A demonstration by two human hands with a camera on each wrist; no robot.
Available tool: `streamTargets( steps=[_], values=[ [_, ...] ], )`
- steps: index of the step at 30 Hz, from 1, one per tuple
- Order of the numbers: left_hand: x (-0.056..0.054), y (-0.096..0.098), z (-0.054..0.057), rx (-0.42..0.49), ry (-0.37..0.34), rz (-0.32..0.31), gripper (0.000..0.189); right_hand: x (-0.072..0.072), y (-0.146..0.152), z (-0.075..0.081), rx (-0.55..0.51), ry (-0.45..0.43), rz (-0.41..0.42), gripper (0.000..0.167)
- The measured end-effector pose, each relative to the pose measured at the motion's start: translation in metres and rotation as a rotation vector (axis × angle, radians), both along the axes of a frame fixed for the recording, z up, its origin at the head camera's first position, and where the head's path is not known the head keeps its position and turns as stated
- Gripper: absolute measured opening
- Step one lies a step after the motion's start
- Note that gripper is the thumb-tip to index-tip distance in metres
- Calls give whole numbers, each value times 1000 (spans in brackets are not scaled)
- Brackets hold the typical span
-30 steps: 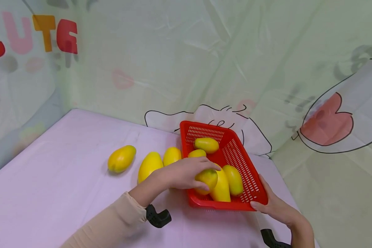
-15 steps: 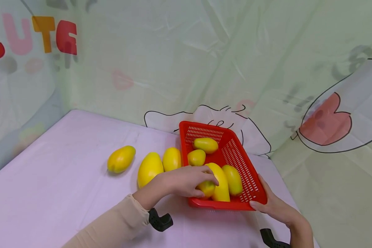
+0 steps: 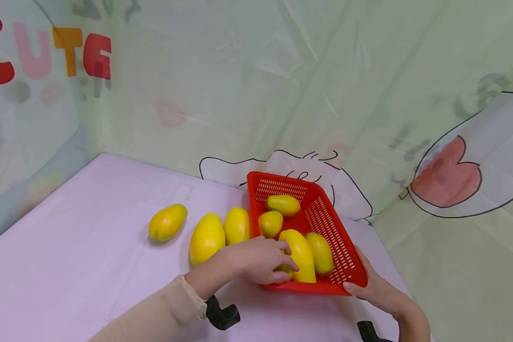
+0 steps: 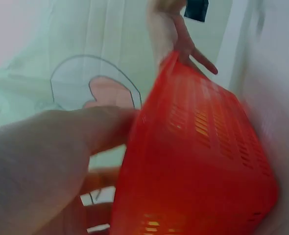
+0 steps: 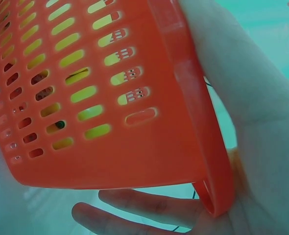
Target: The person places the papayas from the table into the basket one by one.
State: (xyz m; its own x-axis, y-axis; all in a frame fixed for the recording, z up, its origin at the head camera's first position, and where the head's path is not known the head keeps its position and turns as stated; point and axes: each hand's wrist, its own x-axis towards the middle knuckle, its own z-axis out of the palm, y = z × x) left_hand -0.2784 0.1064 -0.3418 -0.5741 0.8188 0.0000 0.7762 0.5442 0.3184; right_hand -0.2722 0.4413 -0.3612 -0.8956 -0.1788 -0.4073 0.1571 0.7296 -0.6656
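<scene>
A red plastic basket point(image 3: 299, 288) with slotted walls holds several yellow-green mangoes. Over its left front rim reaches my left hand point(image 3: 258, 260), fingers spread loosely above a mango point(image 3: 287, 271) that it mostly covers. Beside those fingers lies a long yellow mango point(image 3: 301, 256), with another mango point(image 3: 320, 254) to its right. My right hand point(image 3: 382, 289) grips the basket's right front corner, thumb on the rim. In the right wrist view its fingers point(image 5: 149, 205) lie under the basket's edge. The left wrist view shows the basket's outer wall point(image 4: 183, 166) hiding the left fingertips.
Left of the basket, a mango point(image 3: 237, 225) and a larger one point(image 3: 207, 237) lie close together on the pale cloth-covered table point(image 3: 68, 275). A third mango point(image 3: 168, 222) lies farther left. A printed curtain point(image 3: 222, 95) stands behind the table.
My left hand has lowered the mango it held into the basket's left front corner, and its fingers have loosened. My right hand has stayed at the basket's corner.
</scene>
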Motion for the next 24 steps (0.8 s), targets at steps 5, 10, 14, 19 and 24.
streamTargets(
  steps=[5, 10, 14, 19, 24],
  values=[
    [17, 7, 1, -84, 106, 34, 43, 0, 0, -3, 13, 3, -3, 108],
    [34, 19, -6, -178, 231, 98, 51, 0, -1, -1, 13, 15, 8, 108],
    [32, 24, -13, -208, 262, 146, 54, 0, -3, 0, 12, 22, 15, 108],
    [30, 25, -15, -213, 275, 157, 55, 1, -3, 1, 26, 24, 22, 108],
    [31, 28, -16, -229, 281, 186, 54, 3, -2, 1, 10, 17, 20, 107]
  ],
)
